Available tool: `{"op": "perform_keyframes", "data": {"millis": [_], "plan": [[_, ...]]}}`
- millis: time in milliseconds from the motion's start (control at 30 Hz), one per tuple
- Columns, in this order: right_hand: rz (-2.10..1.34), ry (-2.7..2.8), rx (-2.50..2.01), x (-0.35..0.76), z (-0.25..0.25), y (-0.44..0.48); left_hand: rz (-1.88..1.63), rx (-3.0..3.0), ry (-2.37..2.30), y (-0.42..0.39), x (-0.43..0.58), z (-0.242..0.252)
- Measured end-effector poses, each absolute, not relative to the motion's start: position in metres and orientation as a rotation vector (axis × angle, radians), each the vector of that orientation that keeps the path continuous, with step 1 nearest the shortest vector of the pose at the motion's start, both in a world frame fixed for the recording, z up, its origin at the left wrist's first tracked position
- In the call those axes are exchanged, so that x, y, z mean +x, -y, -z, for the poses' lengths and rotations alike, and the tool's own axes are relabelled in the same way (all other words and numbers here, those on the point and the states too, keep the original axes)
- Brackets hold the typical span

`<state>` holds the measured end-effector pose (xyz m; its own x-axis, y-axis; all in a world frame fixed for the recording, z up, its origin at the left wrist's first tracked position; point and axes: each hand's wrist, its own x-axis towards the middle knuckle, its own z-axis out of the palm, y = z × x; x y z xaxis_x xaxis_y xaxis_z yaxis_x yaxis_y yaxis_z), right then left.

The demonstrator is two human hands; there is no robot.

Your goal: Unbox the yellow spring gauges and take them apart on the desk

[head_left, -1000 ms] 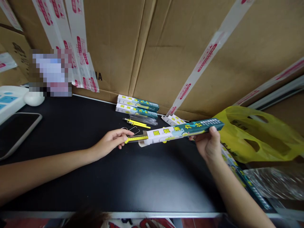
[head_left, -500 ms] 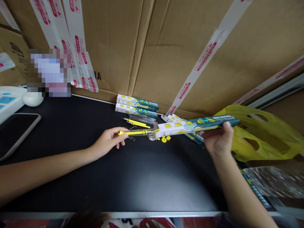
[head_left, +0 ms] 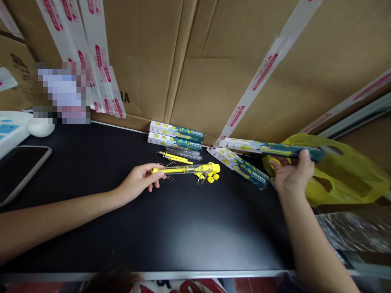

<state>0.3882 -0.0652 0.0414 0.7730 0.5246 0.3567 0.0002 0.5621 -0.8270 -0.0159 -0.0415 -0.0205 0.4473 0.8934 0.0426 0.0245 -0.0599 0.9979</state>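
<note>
My left hand pinches one end of a spring scale, a clear tube with yellow end caps and a metal hook by its far cap. To the right, my right hand grips a long white and teal printed box, held raised and pointing left. Beneath the scale's right end lie small yellow rings. Thin wire hooks rest by my left fingertips. Just behind are yellow inner rods with metal springs and clear empty tubes.
Two closed boxes lie against the large cardboard carton. More printed boxes lie near my right hand. A yellow plastic bag and clear plastic wrapping sit at the right. A phone lies at the left.
The box in my right hand has moved right and slightly away, off the spring scale. The scale's right end, inside the box before, is now exposed. My left hand has stayed in place.
</note>
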Motion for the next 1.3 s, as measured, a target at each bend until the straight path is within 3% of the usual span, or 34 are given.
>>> {"op": "perform_keyframes", "data": {"millis": [233, 433, 667, 900, 1100, 1300], "plan": [[-0.229, 0.81, -1.072, 0.406, -0.025, 0.055, -0.872, 1.468, -0.845, 0.041, -0.016, 0.021], [-0.094, 0.935, -1.532, 0.432, -0.029, 0.059, -0.852, 1.5, -0.83, 0.042, -0.017, 0.022], [0.225, 1.678, -2.252, 0.439, -0.042, 0.081, -0.846, 1.527, -0.834, 0.041, -0.017, 0.022], [0.446, 1.924, -2.478, 0.45, -0.031, 0.079, -0.821, 1.54, -0.851, 0.041, -0.016, 0.022], [0.527, 1.911, -2.171, 0.414, -0.031, 0.076, -0.772, 1.569, -0.879, 0.044, -0.017, 0.02], [-0.224, 2.289, -1.456, 0.319, -0.032, 0.097, -0.742, 1.605, -0.893, 0.047, -0.015, 0.016]]}}
